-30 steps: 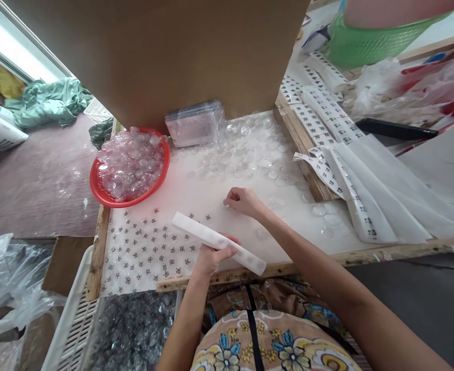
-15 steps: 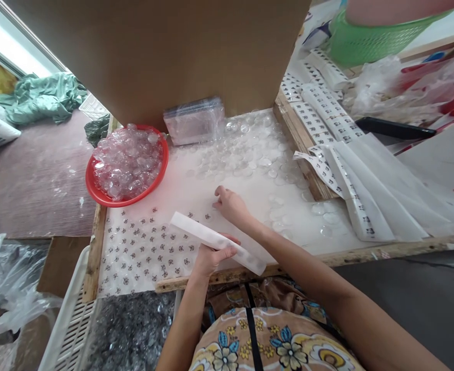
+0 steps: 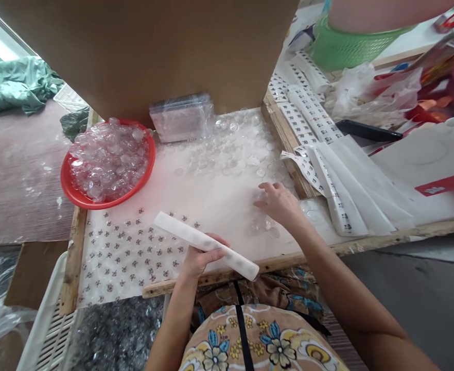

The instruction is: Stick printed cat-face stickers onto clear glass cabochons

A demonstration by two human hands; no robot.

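My left hand (image 3: pixel 204 256) is wrapped round a white roll (image 3: pixel 180 230), which lies slantwise over the front edge of the white tabletop (image 3: pixel 211 201). To its right, my right hand (image 3: pixel 279 203) is low over the surface, fingers apart and curved, beside clear round discs (image 3: pixel 265 226). Whether a disc is between its fingertips is hard to tell. A sheet with small printed figures (image 3: pixel 130 252) lies at the left front. More clear discs (image 3: pixel 230 149) are spread at the back.
A red bowl (image 3: pixel 150 170) heaped with clear discs stands at the left. Behind are a wrapped clear box (image 3: pixel 180 121) and a large cardboard box (image 3: pixel 145 51). A wooden strip (image 3: pixel 284 139), printed strips (image 3: pixel 308 111) and a black object (image 3: pixel 368 130) are at the right.
My right hand has moved right, to the loose discs, and its fingers are more spread. My left hand still holds the roll. The view has shifted a little to the right.
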